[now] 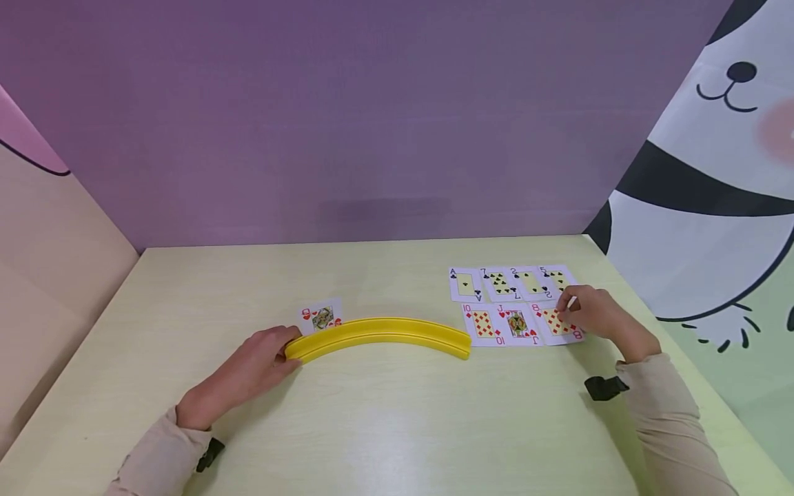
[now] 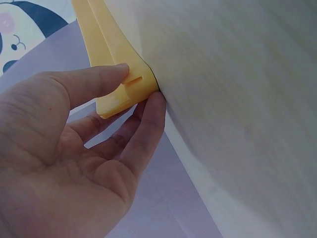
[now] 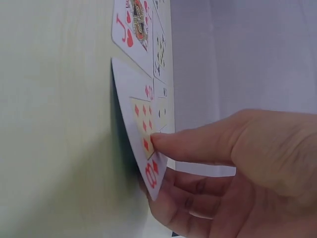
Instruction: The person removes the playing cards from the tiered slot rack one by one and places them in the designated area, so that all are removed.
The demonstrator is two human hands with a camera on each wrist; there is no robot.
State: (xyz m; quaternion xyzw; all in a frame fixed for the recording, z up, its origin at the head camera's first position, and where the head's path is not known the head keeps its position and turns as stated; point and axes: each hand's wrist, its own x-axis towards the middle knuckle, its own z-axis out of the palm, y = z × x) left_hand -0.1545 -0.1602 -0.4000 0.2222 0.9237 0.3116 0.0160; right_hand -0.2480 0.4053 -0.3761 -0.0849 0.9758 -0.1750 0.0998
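Note:
My left hand [image 1: 257, 362] grips the left end of a curved yellow card holder [image 1: 384, 331], thumb on one face and fingers behind it. In the left wrist view the thumb presses near a small slot in the holder [image 2: 119, 74]. Over at the right, my right hand [image 1: 592, 313] pinches the eight of diamonds [image 1: 555, 322] between thumb and fingers. One edge of that card [image 3: 143, 124] is tilted up from the table in the right wrist view. A queen of hearts [image 1: 321, 315] shows behind the holder's left part, its lower portion hidden.
Beside the eight lie the ten of diamonds [image 1: 482, 324] and jack of hearts [image 1: 516, 324]. Behind them is a row of black cards, including the ace of clubs [image 1: 465, 284] and the seven [image 1: 498, 282]. A purple wall [image 1: 372, 124] bounds the table's [image 1: 372, 427] far edge.

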